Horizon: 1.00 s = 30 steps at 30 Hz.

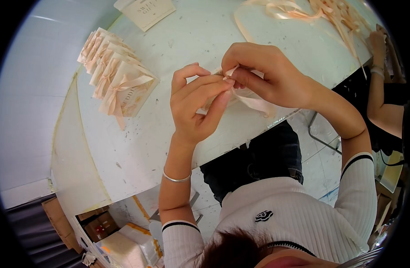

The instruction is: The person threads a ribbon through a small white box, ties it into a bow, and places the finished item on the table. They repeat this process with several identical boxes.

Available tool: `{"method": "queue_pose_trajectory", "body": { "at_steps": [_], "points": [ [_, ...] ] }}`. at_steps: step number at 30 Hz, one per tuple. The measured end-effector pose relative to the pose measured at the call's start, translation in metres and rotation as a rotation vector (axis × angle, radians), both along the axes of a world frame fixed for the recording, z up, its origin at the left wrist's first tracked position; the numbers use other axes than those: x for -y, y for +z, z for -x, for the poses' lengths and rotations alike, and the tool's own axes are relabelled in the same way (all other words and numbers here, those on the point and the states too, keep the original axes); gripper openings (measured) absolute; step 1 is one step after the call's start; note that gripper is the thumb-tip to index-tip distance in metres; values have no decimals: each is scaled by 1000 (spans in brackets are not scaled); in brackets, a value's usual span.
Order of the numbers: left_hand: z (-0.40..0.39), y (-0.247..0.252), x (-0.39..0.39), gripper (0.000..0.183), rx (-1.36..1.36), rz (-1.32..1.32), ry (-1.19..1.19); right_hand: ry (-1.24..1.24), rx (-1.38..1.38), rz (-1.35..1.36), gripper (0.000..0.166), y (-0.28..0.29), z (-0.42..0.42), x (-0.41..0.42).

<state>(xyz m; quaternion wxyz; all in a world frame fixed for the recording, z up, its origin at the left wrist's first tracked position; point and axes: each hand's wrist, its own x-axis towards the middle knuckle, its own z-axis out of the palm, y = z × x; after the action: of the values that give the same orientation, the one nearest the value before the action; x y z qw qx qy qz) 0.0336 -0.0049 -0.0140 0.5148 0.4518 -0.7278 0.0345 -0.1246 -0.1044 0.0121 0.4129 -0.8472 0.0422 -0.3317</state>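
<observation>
My left hand [201, 100] pinches a pale peach satin ribbon [253, 102] between thumb and forefinger. Close against it, the bent fingers and thumb of my right hand [265, 73] grip a small loop of the same ribbon. The ribbon's tail hangs to the right, below the fingers. Under both hands lies a small printed packet [247, 93], mostly hidden, so its outline cannot be made out. To the left, several cream printed packets [134, 100] lean in an overlapping row, each tied with a peach ribbon bow.
A printed cream card or packet [149, 13] lies at the table's far edge. Loose peach ribbons [325, 13] are heaped at the far right of the white table [141, 160]. Another person's arm [379, 67] is at the right edge. Cardboard boxes [99, 226] stand below, left.
</observation>
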Motion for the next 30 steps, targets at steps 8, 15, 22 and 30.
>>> {"method": "queue_pose_trajectory", "body": {
  "at_steps": [8,15,22,30],
  "points": [
    [8,-5,0,25,-117,-42,82,21,-3,103,9,5,-1,-2],
    [16,-4,-2,23,-74,-57,162,-5,8,148,10,-2,4,-3],
    [20,-4,-2,20,-8,-15,243,-32,-61,-82,10,0,5,-10],
    [22,-18,4,21,-71,122,288,39,-15,-488,10,-1,19,-14]
  ]
}}
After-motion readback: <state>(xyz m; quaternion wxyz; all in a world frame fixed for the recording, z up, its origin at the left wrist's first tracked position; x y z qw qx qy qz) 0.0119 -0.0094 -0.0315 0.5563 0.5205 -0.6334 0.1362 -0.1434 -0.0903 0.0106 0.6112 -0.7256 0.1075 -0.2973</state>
